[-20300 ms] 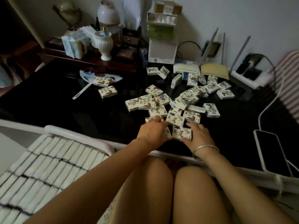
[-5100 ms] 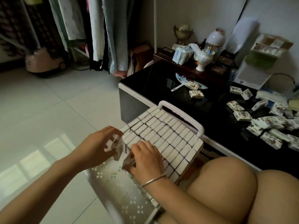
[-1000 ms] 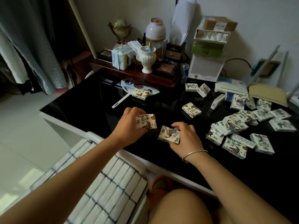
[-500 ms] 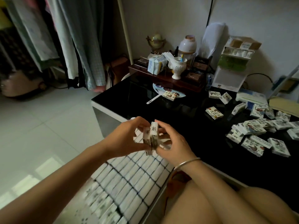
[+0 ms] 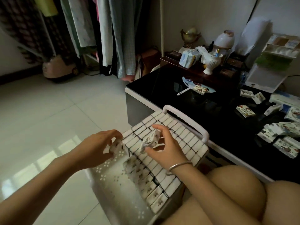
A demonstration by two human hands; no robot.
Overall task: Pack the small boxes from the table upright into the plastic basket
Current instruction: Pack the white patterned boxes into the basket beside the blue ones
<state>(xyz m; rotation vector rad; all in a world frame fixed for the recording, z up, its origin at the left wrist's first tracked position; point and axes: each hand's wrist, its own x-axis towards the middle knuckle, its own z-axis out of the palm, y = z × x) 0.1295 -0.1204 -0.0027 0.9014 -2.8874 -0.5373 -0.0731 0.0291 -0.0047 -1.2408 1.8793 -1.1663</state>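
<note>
Left hand (image 5: 99,146) pinches one small box (image 5: 115,146), thumb and fingertips closed on it, box held upright at the open edge of the packed rows, over the bare part of the basket floor. Right hand (image 5: 164,147) grips a second box (image 5: 150,140), tilted, printed face partly up, held just above the tops of the boxes already standing; a metal bangle (image 5: 179,165) sits on that wrist. Below both hands, the white plastic basket (image 5: 113,189): perforated floor with small flower-shaped holes, one white handle (image 5: 186,120) at the far end next to the table. Packed boxes (image 5: 178,135) stand upright in tight rows filling the far and right part of the basket (only their plain white top edges show there); a nearer row (image 5: 146,181) shows printed faces along the open edge. The left near portion of the basket holds no boxes. Basket rests beside the person's bare knees (image 5: 235,189), against the edge of the black glossy table (image 5: 219,127). On the table, loose boxes (image 5: 282,137) lie flat in a scattered heap at the right, a few more singly beyond, e.g. one (image 5: 245,110) well apart from the heap. A hand fan (image 5: 190,82) lies farther back with a box (image 5: 200,89) on it. Behind: white vase (image 5: 210,63), clutter of containers, blurred. Pale tiled floor (image 5: 48,119) at left, hanging clothes (image 5: 100,30) beyond.
</note>
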